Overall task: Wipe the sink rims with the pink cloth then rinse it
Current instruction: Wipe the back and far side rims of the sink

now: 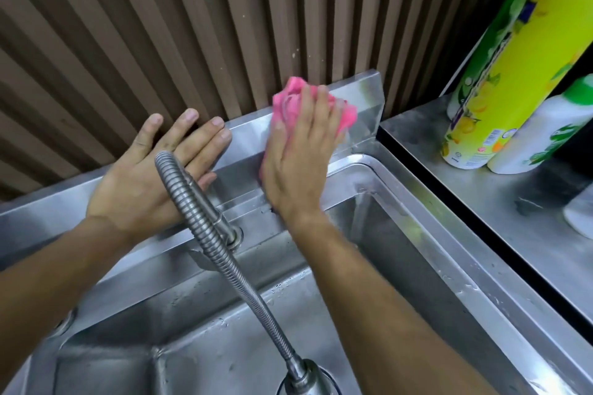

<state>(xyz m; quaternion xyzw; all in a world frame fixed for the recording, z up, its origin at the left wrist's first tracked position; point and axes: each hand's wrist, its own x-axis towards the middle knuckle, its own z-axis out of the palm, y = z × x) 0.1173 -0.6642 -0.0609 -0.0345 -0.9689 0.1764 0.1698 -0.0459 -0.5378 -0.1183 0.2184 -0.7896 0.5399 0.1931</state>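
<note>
The right hand (301, 151), fingers straight, presses the pink cloth (290, 96) under its palm against the sink (417, 189) back rim.

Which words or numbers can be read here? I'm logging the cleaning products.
No text can be read.
Tall yellow-green bottle: label lettering blurred; barcode and small print too small.
White bottle with a green cap: green lettering cut off and blurred.
Nothing printed on the steel sink rim.

My two bare hands and forearms

My left hand (150, 176) and right hand (300, 167) wear no gloves, rings or watch; both forearms are uncovered, no sleeve in view, nails cut short.
</note>
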